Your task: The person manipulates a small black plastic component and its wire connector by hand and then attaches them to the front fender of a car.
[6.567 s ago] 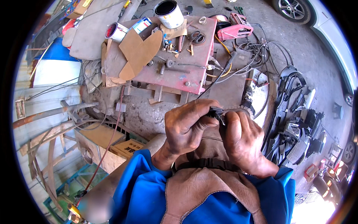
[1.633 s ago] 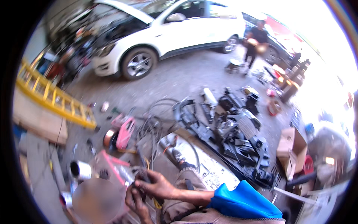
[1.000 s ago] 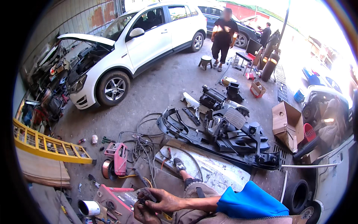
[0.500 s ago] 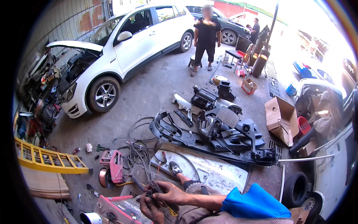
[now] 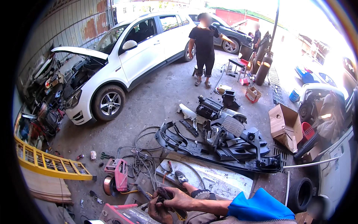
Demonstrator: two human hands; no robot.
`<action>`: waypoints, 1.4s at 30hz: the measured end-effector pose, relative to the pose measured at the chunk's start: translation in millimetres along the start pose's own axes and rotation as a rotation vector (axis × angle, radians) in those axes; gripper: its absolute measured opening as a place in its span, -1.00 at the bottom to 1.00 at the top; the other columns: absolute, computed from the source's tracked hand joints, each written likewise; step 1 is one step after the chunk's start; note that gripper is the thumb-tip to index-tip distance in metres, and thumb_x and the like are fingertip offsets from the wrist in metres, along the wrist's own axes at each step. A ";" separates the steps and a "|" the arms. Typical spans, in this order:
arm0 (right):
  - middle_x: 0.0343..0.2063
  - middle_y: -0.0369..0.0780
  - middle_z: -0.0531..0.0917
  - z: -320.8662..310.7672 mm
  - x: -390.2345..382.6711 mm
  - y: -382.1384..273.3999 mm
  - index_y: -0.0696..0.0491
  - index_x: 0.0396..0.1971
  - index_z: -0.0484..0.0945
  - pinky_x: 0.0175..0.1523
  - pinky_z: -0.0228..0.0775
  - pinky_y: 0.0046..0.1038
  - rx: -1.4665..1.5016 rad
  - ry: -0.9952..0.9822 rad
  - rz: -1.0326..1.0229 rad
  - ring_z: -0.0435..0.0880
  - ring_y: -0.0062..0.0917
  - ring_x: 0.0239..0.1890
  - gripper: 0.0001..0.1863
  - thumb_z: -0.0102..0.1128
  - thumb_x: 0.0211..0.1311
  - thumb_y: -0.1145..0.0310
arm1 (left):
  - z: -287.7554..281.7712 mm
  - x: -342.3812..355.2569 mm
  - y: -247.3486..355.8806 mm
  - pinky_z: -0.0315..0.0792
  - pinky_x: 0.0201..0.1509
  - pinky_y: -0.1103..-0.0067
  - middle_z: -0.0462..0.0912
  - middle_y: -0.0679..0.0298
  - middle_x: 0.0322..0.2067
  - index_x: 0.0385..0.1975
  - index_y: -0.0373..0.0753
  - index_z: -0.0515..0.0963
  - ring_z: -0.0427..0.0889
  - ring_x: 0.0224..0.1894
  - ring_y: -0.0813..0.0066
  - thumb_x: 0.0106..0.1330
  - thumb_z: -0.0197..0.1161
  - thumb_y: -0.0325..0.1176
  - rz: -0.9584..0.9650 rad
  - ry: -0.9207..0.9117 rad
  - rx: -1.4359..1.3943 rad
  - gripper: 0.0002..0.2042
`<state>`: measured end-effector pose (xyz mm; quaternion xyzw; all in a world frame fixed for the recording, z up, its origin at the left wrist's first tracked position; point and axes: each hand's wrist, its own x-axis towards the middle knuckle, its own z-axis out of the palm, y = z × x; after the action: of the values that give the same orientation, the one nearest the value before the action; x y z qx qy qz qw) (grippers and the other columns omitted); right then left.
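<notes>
My two hands meet at the lower middle, in front of my body. My right hand (image 5: 179,200), its arm coming from a blue sleeve (image 5: 250,207), is closed on a dark narrow object (image 5: 163,193) that points up and away. Just below and to the left, my left hand (image 5: 158,210) is curled close against it; what lies in its fingers is hidden. A dark, yellow-marked strip (image 5: 181,214) shows under my right hand. Left of my hands is a dark cable-like handle (image 5: 143,192). A red wire feeder (image 5: 120,175) with a copper wire spool (image 5: 109,185) stands nearby.
Loose cables (image 5: 143,158) lie beyond my hands, by a scuffed white panel (image 5: 209,179). Past it are black car parts (image 5: 223,138). A red machine (image 5: 128,213), yellow ladder (image 5: 56,161), white car (image 5: 141,56), tire (image 5: 300,194) and carton (image 5: 285,125) surround me. A person (image 5: 204,46) stands ahead.
The view has shifted, so the scene sits lower and further right. My hands stay together around the dark object. The person ahead has turned and raised an arm.
</notes>
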<state>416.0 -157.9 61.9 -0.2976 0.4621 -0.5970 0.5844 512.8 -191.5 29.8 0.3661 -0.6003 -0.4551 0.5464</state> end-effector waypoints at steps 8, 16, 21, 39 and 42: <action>-0.22 -0.30 0.66 5.9 4.8 9.0 0.14 -0.07 0.57 0.04 0.41 -0.55 -0.063 0.078 -0.089 0.56 -0.68 -0.13 -0.62 0.36 0.11 0.34 | 3.0 0.6 6.0 0.38 -0.36 0.63 0.55 0.30 -0.45 -0.40 -0.33 0.49 0.51 -0.42 0.58 0.40 0.10 -0.03 0.022 0.046 -0.125 -0.59; -0.19 -0.24 0.67 11.2 3.0 16.1 0.18 -0.06 0.58 0.05 0.42 -0.56 -0.036 0.190 -0.041 0.59 -0.66 -0.11 -0.64 0.28 0.09 0.43 | -23.0 2.8 -14.7 0.43 -0.18 0.47 0.58 0.18 -0.32 -0.27 -0.39 0.53 0.53 -0.30 0.43 0.41 0.09 -0.25 -0.326 0.072 -0.394 -0.73; -0.18 -0.26 0.66 10.2 6.4 23.8 0.18 -0.02 0.54 -0.04 0.45 -0.59 0.055 0.172 -0.044 0.60 -0.67 -0.17 -0.64 0.17 0.14 0.48 | -26.3 5.7 -12.3 0.42 -0.22 0.53 0.58 0.23 -0.33 -0.27 -0.36 0.52 0.51 -0.33 0.48 0.41 0.11 -0.25 -0.174 -0.041 -0.213 -0.75; -0.20 -0.30 0.62 57.6 11.8 50.3 0.16 0.01 0.49 -0.20 0.45 -0.62 0.264 -0.098 0.213 0.57 -0.72 -0.27 -0.69 0.17 0.33 0.38 | -89.5 -6.8 -1.1 0.20 -0.51 0.69 0.46 0.38 -0.57 -0.45 -0.35 0.49 0.35 -0.53 0.70 0.44 0.04 0.01 -0.043 0.101 0.097 -0.53; -0.26 -0.32 0.62 68.3 13.9 62.0 0.16 -0.01 0.49 -0.29 0.42 -0.64 0.138 -0.075 0.142 0.55 -0.74 -0.35 -0.71 0.18 0.32 0.39 | -98.9 -10.8 -2.7 0.16 -0.53 0.71 0.46 0.40 -0.58 -0.43 -0.35 0.50 0.33 -0.56 0.72 0.43 0.07 0.00 -0.017 0.142 0.087 -0.55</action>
<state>501.4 -178.5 30.6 -0.2455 0.4176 -0.5729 0.6612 611.9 -196.7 22.7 0.4260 -0.5760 -0.4061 0.5673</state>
